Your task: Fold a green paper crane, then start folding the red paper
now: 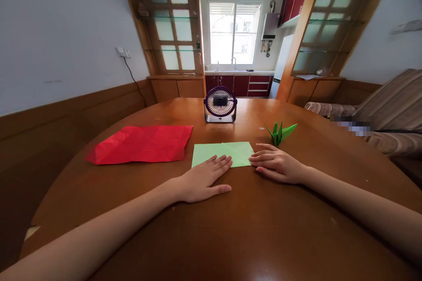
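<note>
now both left hand [200, 178] and right hand [279, 163], spread, touch one green sheet [216, 151] near one folded figure [277, 135].

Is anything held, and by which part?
Nothing looks gripped: the left hand rests partly on the pale green paper; the right hand rests at its right edge.

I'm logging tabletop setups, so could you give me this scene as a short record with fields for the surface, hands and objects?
Surface: brown table
Left hand: open, fingers lying across the light green paper
Right hand: open, fingertips at the paper's right edge
Left of paper: creased red sheet
Just beyond right hand: folded green figure
Beyond paper: round fan on its stand
</note>
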Available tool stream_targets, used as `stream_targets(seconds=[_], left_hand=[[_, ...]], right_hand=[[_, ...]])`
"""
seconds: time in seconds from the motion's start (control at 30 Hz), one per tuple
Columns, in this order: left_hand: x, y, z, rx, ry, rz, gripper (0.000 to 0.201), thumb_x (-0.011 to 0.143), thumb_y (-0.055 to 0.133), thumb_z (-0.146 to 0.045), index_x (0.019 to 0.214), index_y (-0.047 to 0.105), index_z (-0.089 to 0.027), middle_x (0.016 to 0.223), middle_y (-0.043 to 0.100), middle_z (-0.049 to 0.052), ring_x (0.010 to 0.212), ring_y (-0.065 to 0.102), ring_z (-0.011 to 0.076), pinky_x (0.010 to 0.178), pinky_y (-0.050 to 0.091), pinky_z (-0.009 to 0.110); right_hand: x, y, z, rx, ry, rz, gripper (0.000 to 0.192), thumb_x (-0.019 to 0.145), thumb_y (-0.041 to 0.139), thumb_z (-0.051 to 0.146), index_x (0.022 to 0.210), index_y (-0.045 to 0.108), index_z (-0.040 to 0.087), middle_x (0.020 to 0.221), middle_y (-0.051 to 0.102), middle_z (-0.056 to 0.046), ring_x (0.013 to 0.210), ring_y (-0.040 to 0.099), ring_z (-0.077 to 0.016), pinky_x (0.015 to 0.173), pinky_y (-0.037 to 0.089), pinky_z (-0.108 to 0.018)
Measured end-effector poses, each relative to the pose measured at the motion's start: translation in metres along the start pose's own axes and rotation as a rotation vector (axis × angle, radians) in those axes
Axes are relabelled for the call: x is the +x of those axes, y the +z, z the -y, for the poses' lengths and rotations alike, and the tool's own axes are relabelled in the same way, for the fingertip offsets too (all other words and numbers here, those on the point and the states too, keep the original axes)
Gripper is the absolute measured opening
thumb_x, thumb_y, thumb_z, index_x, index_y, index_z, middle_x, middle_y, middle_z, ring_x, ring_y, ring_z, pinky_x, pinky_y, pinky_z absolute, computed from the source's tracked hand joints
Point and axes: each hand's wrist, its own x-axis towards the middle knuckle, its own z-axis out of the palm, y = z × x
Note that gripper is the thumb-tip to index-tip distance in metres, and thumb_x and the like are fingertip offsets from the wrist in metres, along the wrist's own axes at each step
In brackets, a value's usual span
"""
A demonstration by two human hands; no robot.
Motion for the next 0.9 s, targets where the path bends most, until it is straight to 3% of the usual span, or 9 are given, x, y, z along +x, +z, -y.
stream_targets(seconds=[0.23,0.4,0.63,0.77,0.9], left_hand=[[0.0008,0.0035,0.0034,0.002,0.007,-0.031,0.075,0.096,0.024,-0.063,0.153,0.014,-0.015,0.158,0.012,0.011,0.147,0.012,0.0244,0.119,0.013,0.038],[-0.0004,0.0016,0.0024,-0.048,-0.017,-0.003,0.078,0.095,0.025,-0.065,0.153,0.015,-0.013,0.158,0.009,0.010,0.147,0.009,0.0255,0.119,0.012,0.039],[0.0007,0.0036,0.0044,-0.085,-0.027,-0.035,0.073,0.096,0.025,-0.062,0.152,0.019,-0.016,0.158,0.014,0.008,0.147,0.012,0.0245,0.120,0.012,0.039],[0.0027,0.0052,0.0057,-0.114,-0.036,-0.113,0.062,0.099,0.028,-0.055,0.149,0.031,-0.017,0.156,0.026,0.008,0.145,0.022,0.0234,0.119,0.017,0.040],[0.0034,0.0046,0.0065,-0.132,-0.020,-0.242,0.041,0.099,0.041,-0.042,0.130,0.053,-0.019,0.143,0.048,0.009,0.134,0.042,0.0220,0.112,0.033,0.038]], right_hand=[[-0.0023,-0.0034,-0.0010,0.014,-0.003,-0.046,0.019,0.094,0.054,0.023,0.104,0.070,0.022,0.108,0.072,-0.005,0.109,0.063,-0.0210,0.110,0.033,-0.051],[-0.0056,-0.0052,-0.0077,0.111,0.084,-0.068,0.018,0.095,0.052,0.023,0.100,0.070,0.022,0.101,0.073,-0.003,0.108,0.063,-0.0202,0.110,0.032,-0.050],[-0.0046,-0.0054,-0.0085,0.254,0.203,-0.138,0.026,0.098,0.047,0.031,0.092,0.071,0.022,0.099,0.072,-0.004,0.100,0.065,-0.0196,0.104,0.041,-0.046],[-0.0038,-0.0052,-0.0072,0.289,0.285,-0.178,0.028,0.098,0.045,0.034,0.111,0.067,0.023,0.120,0.066,-0.008,0.117,0.058,-0.0219,0.103,0.044,-0.045],[0.0002,-0.0015,-0.0006,0.256,0.227,0.017,0.044,0.094,0.054,0.038,0.136,0.051,0.025,0.141,0.051,-0.009,0.133,0.044,-0.0242,0.113,0.033,-0.051]])
